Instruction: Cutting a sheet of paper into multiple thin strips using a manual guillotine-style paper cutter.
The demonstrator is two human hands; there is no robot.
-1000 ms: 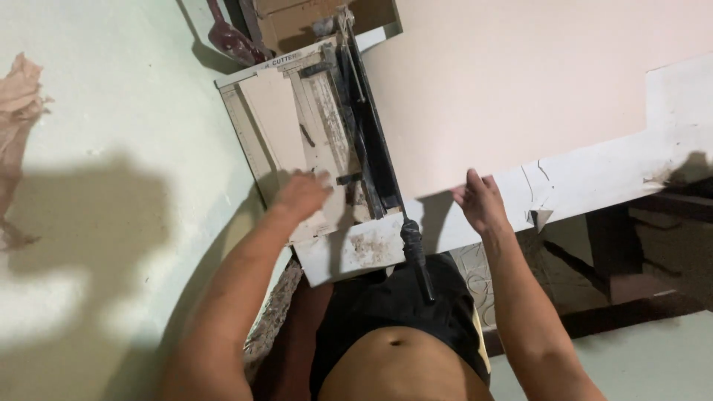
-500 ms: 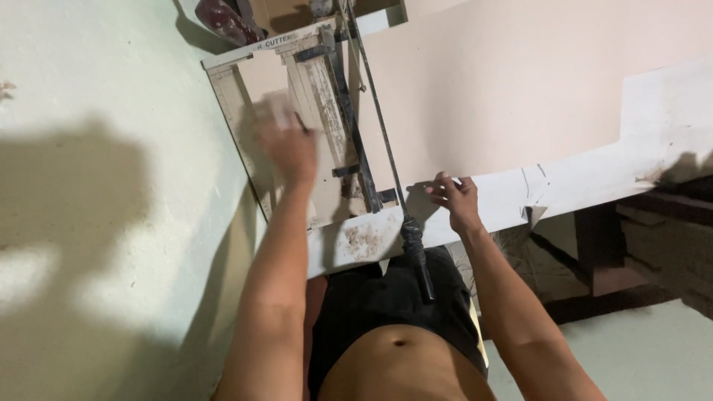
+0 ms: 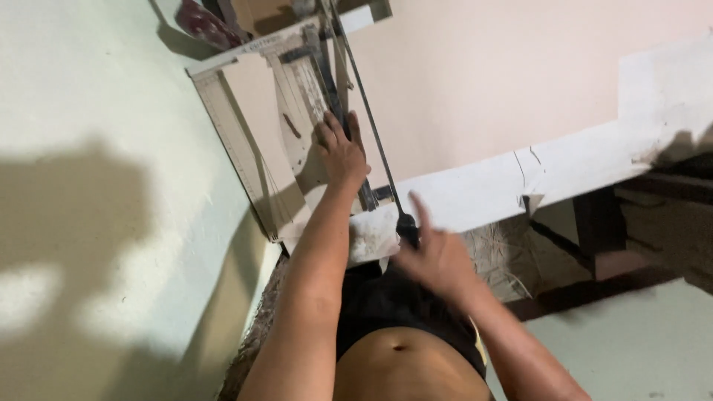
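A worn white guillotine paper cutter [image 3: 245, 141] lies on a pale pink tabletop [image 3: 520, 67]. Its long black blade arm [image 3: 362, 111] is raised at a slant and ends in a black handle [image 3: 406, 221] at the near edge. My left hand [image 3: 340, 152] lies flat on the cutter's board beside the blade rail, fingers stretched out, pressing down on a pale sheet. My right hand [image 3: 438, 256] is blurred, fingers spread, just below and right of the handle, not closed on it.
The table's chipped white front edge [image 3: 579, 160] runs to the right, with dark framework [image 3: 594, 230] beneath it. A pale green wall [image 3: 89, 111] fills the left. A dark red object [image 3: 204, 18] and a cardboard box [image 3: 260, 11] sit behind the cutter.
My left hand has shifted right across the board to the blade rail. My right hand has left the table edge and dropped to just below the handle. The camera has moved closer.
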